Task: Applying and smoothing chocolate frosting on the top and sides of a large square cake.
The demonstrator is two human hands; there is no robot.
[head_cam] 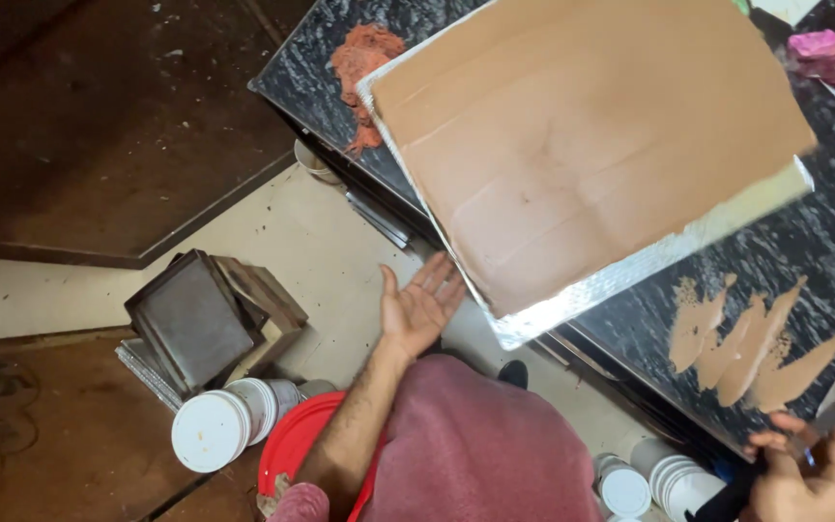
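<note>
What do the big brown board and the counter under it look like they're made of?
The board looks like matte brown cardboard, with creases and a silvery foil-like edge. The counter seems to be polished black stone with pale streaks, glossy, possibly granite.

Warm, dim indoor light, soft throughout

Light falls from above and slightly right, brightest on the cardboard sheet (582, 135), whose foil edge (630, 275) throws a pale glare. The dark stone countertop (823, 251) shows a dull sheen. The upper left corner sinks into brown shadow, and the floor by the metal trays (195, 319) is murky. The whole picture is a bit soft; the right hand (809, 478) at the lower edge is smeared with motion blur, the left hand (417, 309) sharper.
</note>
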